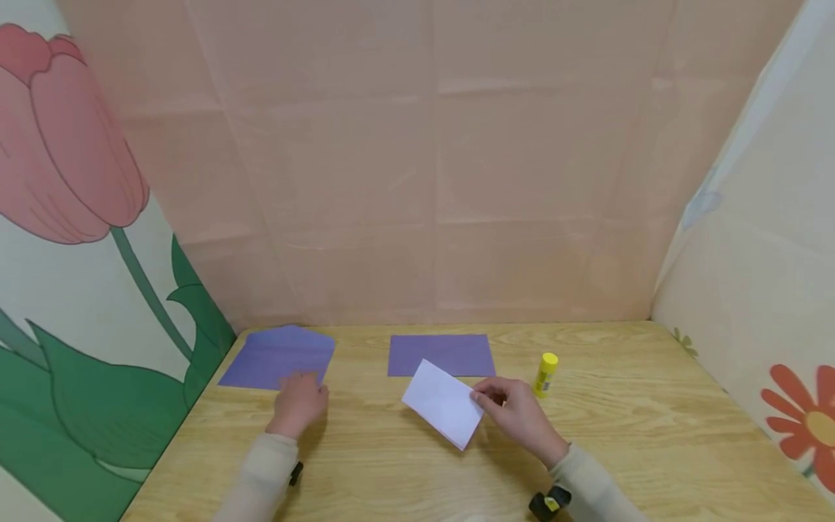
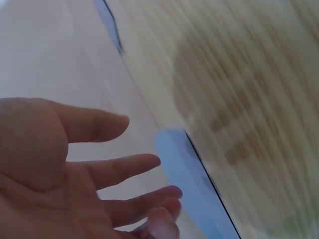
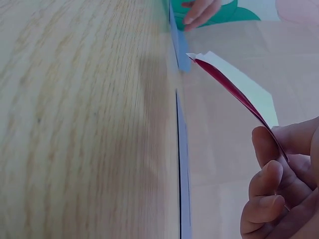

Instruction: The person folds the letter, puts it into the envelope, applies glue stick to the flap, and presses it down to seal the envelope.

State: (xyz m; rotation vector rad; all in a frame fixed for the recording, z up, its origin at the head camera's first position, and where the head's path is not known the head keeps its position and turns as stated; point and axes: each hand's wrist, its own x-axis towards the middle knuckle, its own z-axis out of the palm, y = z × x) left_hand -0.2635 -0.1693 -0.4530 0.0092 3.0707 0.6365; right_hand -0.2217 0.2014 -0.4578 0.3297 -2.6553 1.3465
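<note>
My right hand point(image 1: 518, 420) pinches a folded white card point(image 1: 445, 404) by its right edge, thumb against the fingers, and holds it tilted above the table. In the right wrist view, red shows on the inner side of the card point(image 3: 234, 89). At the left, my left hand point(image 1: 300, 406) hovers at the lower right corner of a purple envelope point(image 1: 277, 355) with its flap spread out. Its fingers point(image 2: 124, 169) look loose and apart in the left wrist view, with nothing between them; whether they touch the envelope I cannot tell.
A purple paper rectangle point(image 1: 443, 351) lies at the back middle, partly behind the card. Right of it stands a yellow glue stick point(image 1: 546, 375), close to my right hand. The wooden table point(image 1: 365, 471) ends at a pink backdrop point(image 1: 430, 181), with flowered walls on both sides.
</note>
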